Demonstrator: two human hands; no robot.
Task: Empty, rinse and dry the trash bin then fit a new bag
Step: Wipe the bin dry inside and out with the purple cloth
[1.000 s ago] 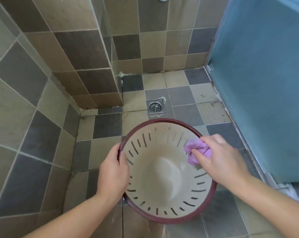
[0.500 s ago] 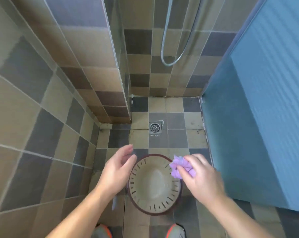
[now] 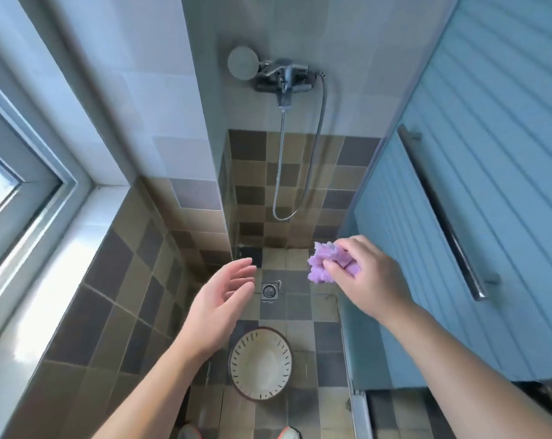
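Note:
The trash bin (image 3: 260, 364), cream inside with dark slits and a dark red rim, stands upright and empty on the tiled shower floor far below me. My left hand (image 3: 219, 307) hovers high above its left side, palm open, fingers relaxed, touching nothing. My right hand (image 3: 366, 274) is raised to the right and pinches a crumpled purple cloth (image 3: 327, 263) between thumb and fingers, well above the bin.
A floor drain (image 3: 269, 290) lies beyond the bin. The shower head and mixer (image 3: 268, 74) hang on the far wall with a looping hose (image 3: 300, 172). A blue sliding door with a metal bar (image 3: 442, 213) is at right, a window (image 3: 21, 185) at left. Shoe tips (image 3: 289, 434) show below.
The view rose far above the bin. My left hand let go of the bin's rim and lifted open. My right hand lifted the purple cloth out of the bin.

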